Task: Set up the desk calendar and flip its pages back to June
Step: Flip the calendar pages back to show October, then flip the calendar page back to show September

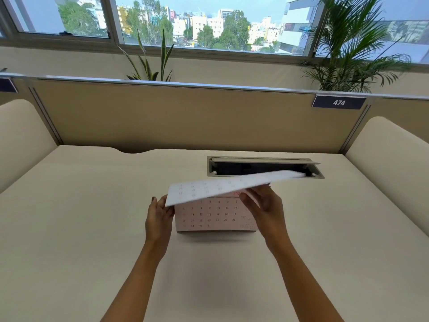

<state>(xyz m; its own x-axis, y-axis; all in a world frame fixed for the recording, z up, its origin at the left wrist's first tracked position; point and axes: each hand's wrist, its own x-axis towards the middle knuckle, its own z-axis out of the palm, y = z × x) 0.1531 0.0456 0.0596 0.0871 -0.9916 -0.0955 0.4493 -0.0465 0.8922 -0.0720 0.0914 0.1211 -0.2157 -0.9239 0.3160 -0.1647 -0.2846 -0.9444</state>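
Desk calendar (214, 214): stands upright on the cream desk (81, 217), near the middle, its pink face toward the camera. Day numbers run up to 30; red print at the top of the face is partly covered, so the month name cannot be read.

Lifted page (229, 183): a white sheet raised above the calendar, tilted, blurred, with faint number rows showing. Its near left corner sits low by the left hand; its far right end rises over the cable tray.

Left hand (159, 217): at the calendar's left edge, fingers upright and slightly spread, fingertips touching the low corner of the lifted page. Whether it pinches the page or only steadies it, cannot tell.

Right hand (263, 206): at the calendar's upper right, under the lifted page, fingers together and extended toward the page's underside. Grip itself hidden by the sheet; cannot tell if clamped.

Cable tray (264, 167): recessed slot in the desk just behind the calendar, its lid propped open, dark inside.

Partition (185, 117): tan panel along the back of the desk, with a dark label (339, 102) reading 474 at its upper right.

Plants: a spiky-leaved plant (152, 59) behind the partition at centre-left, a palm (352, 47) at right, both in front of the window (202, 22).
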